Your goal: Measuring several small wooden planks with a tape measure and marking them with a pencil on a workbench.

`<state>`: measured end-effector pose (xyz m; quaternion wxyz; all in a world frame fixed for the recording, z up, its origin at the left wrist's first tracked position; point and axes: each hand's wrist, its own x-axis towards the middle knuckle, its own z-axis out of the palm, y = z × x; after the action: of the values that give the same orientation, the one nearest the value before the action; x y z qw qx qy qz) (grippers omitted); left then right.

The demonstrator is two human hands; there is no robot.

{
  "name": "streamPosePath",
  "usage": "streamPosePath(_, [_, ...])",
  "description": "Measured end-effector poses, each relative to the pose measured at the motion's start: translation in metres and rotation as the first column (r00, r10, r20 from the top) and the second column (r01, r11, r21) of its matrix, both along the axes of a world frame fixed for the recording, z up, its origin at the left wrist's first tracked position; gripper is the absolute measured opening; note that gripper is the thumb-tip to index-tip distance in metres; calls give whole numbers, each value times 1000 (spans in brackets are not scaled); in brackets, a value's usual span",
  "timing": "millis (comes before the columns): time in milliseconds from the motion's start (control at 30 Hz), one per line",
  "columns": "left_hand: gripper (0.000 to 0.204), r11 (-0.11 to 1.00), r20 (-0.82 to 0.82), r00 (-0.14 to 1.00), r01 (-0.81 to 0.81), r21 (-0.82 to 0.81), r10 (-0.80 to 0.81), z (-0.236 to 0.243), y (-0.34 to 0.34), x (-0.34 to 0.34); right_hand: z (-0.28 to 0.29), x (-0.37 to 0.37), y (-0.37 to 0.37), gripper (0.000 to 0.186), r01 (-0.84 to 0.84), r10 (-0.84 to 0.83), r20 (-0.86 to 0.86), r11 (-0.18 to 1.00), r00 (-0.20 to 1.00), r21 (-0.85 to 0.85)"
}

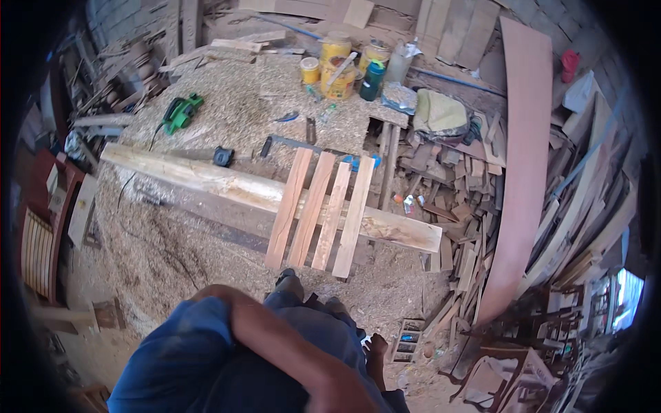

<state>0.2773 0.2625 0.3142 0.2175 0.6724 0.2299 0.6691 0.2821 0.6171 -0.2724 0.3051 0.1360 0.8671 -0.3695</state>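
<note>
My right hand (376, 345) is low beside my right leg, with its fingers curled closed. A small white and blue thing shows at its edge, too small to name. My left arm (275, 337) bends across my body, and its hand is out of sight. In front of my feet, several narrow sawn wooden strips (315, 210) lie side by side across a long thick beam (227, 180). Neither hand touches the strips. To the right of my right hand, a small compartment tray (407, 340) holds little items on the floor.
A green power tool (182, 113) and a black block-shaped thing (222, 157) rest beyond the beam, among wood shavings (234, 89). Yellow tubs (339, 78) and a teal bottle (372, 80) stand farther back. Offcuts (447, 172) and a tall wide board (520, 158) are on the right.
</note>
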Motion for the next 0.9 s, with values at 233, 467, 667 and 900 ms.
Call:
streamPosePath(233, [30, 986, 40, 999, -11, -164, 18, 7, -83, -7, -27, 67, -22, 23, 333, -325, 78, 894, 942, -299])
streamPosePath(467, [29, 983, 152, 980, -109, -146, 131, -4, -177, -5, -2, 92, -57, 15, 708, -564, 460, 663, 685, -242])
streamPosePath(667, [53, 956, -1, 958, -285, -72, 286, 16, -196, -3, 47, 78, -102, 18, 791, -671, 444, 588, 595, -171])
streamPosePath(900, [95, 980, -64, 978, -201, 0, 201, 40, -182, 6, 65, 61, -122, 23, 756, -661, 417, 645, 624, -109])
